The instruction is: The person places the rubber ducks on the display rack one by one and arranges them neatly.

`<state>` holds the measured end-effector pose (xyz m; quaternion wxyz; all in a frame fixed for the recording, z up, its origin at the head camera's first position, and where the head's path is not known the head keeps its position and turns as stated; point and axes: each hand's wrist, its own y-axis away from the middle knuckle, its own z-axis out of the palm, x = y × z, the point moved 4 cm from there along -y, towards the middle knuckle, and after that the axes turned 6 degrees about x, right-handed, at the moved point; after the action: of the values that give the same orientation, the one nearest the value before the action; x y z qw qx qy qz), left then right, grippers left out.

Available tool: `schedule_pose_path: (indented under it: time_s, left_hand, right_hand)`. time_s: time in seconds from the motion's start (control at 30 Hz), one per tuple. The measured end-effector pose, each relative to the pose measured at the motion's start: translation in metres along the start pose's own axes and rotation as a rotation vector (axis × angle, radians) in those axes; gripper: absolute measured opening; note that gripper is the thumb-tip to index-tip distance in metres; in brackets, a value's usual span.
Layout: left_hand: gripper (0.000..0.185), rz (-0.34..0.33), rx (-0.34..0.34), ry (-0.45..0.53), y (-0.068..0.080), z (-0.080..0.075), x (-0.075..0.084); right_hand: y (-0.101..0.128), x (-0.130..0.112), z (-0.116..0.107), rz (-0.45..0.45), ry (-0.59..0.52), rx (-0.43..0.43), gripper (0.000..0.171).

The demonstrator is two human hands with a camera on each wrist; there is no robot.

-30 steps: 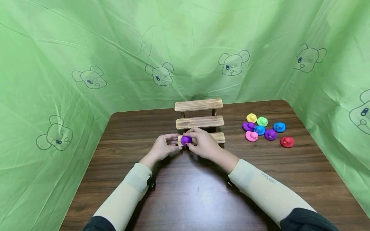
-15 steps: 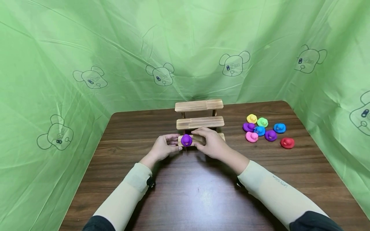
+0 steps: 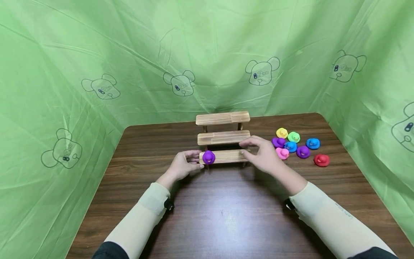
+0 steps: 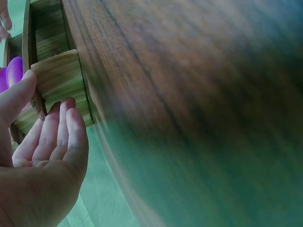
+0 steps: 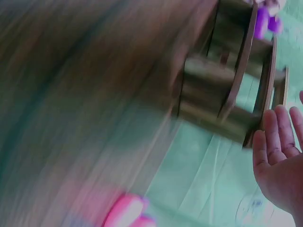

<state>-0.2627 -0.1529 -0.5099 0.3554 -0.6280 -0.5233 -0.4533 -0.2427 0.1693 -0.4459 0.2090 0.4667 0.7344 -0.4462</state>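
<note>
A three-step wooden display stand [image 3: 226, 157] stands on the table. On the left end of its lowest step sits a purple rubber duck [image 3: 208, 157], facing forward. My left hand [image 3: 181, 166] holds that end of the step, thumb in front and fingers behind. In the left wrist view, the thumb [image 4: 21, 92] touches the plank beside the duck. My right hand [image 3: 263, 155] is at the step's right end, its fingers apart with nothing between them. The right wrist view shows its fingers [image 5: 278, 132] extended near the side of the stand.
Several more rubber ducks lie to the right: yellow [image 3: 281, 133], green [image 3: 293, 137], blue [image 3: 312, 144], purple [image 3: 303, 151], pink [image 3: 283, 154] and red [image 3: 321, 160]. A green cloth [image 3: 220, 54] surrounds the brown table [image 3: 207, 216].
My right hand has let go of the purple duck and moved right along the lowest step. The duck stays on the step; my left hand has kept its place.
</note>
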Motion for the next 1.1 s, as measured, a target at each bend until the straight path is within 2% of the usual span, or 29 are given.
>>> schedule_pose_path:
  time_s: [0.1, 0.23, 0.33, 0.47, 0.63, 0.7, 0.9, 1.1]
  left_hand:
    - [0.059, -0.005, -0.004, 0.012, 0.0, 0.0, 0.0]
    - [0.06, -0.012, -0.013, 0.014, 0.0, 0.0, 0.0]
    - [0.06, -0.02, -0.023, 0.01, 0.0, 0.001, 0.0]
    - [0.06, -0.034, -0.039, 0.013, 0.003, 0.0, 0.008]
    - [0.057, -0.026, -0.046, 0.022, 0.013, -0.001, 0.03]
    - [0.057, -0.019, -0.042, 0.022, 0.015, -0.002, 0.034]
    - [0.057, -0.018, -0.041, 0.036, 0.014, -0.002, 0.033]
    - [0.058, -0.025, -0.045, 0.05, 0.013, -0.001, 0.031]
  right_hand:
    - [-0.002, 0.013, -0.022, 0.041, 0.007, 0.054, 0.021]
    - [-0.004, 0.034, -0.05, 0.159, -0.007, 0.103, 0.02]
    - [-0.007, 0.051, -0.068, 0.252, -0.014, 0.121, 0.021]
    - [-0.011, 0.07, -0.087, 0.324, 0.013, 0.136, 0.027]
    - [-0.014, 0.097, -0.107, 0.358, 0.059, 0.154, 0.032]
    - [-0.014, 0.109, -0.114, 0.363, 0.088, 0.153, 0.032]
    - [-0.014, 0.138, -0.129, 0.382, 0.193, 0.095, 0.04]
    - [-0.017, 0.151, -0.133, 0.414, 0.22, 0.031, 0.041]
